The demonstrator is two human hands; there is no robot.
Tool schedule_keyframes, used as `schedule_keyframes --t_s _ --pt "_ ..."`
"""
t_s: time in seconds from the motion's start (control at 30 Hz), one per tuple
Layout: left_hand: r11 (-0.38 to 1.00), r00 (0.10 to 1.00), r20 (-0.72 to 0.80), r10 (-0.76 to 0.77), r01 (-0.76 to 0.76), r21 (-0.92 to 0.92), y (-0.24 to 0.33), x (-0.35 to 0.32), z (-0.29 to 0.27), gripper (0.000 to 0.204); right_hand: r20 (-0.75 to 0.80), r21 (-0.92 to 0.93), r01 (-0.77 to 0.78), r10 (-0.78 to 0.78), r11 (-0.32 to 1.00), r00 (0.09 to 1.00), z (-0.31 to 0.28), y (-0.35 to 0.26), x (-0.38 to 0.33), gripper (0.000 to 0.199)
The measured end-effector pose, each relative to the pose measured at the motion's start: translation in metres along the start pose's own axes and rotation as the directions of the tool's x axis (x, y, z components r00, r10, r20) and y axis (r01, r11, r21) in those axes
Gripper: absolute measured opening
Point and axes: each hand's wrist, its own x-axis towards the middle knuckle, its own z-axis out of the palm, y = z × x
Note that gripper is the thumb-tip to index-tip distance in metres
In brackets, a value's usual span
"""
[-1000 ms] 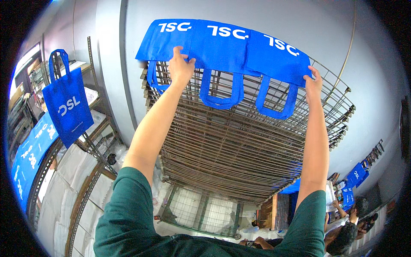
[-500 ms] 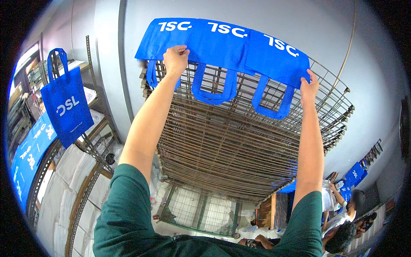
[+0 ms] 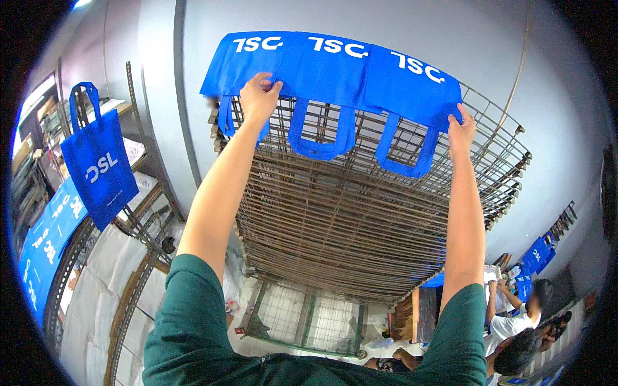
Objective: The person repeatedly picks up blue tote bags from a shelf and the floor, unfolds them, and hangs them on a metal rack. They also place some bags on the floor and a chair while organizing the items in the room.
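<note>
Three blue cloth bags with white lettering lie side by side, overlapping, on the top wire rack of a tall stack: a left bag, a middle bag and a right bag. Their handles hang over the near edge. My left hand touches the lower part of the left bag near its seam with the middle one, thumb and fingers apart. At the right bag's near right corner, my right hand pinches the cloth.
Below the bags, many wire racks are stacked closely. To the left, another blue bag hangs by a metal shelf with more bags. A wheeled wire frame stands at the floor. People sit at lower right.
My left hand's thumb and fingers have spread apart slightly, and the hand has moved a little down and left. The bags lie almost the same; my right hand still holds the corner.
</note>
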Motion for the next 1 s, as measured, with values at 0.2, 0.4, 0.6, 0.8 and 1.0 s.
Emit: schedule_keyframes --t_s 0.2,0.4,0.6,0.8,1.0 --pt "0.999 0.999 -0.03 -0.03 0.03 0.011 0.004 -0.004 -0.013 0.04 0.038 -0.025 -0.027 0.028 0.999 0.999 -0.001 -0.007 -0.003 0.037" --pt "0.963 0.98 -0.161 0.113 -0.148 -0.224 0.009 -0.077 -0.051 0.039 -0.043 -0.201 0.081 -0.092 0.976 0.995 -0.014 -0.011 -0.005 0.039" --pt "0.985 0.982 0.171 -0.085 0.109 -0.137 -0.079 -0.346 -0.124 0.023 -0.184 0.114 0.01 0.012 0.993 0.983 -0.061 -0.036 -0.075 0.037" --pt "0.692 0.143 0.677 -0.722 0.191 0.697 -0.179 -0.604 -0.302 0.041 0.037 0.211 -0.55 0.556 0.808 0.831 -0.16 0.093 -0.351 0.034" --pt "0.262 0.097 0.25 -0.963 0.138 0.955 -0.237 -0.621 -0.427 0.043 0.315 -0.897 -0.306 0.947 0.318 0.061 -0.353 0.176 -0.775 0.042"
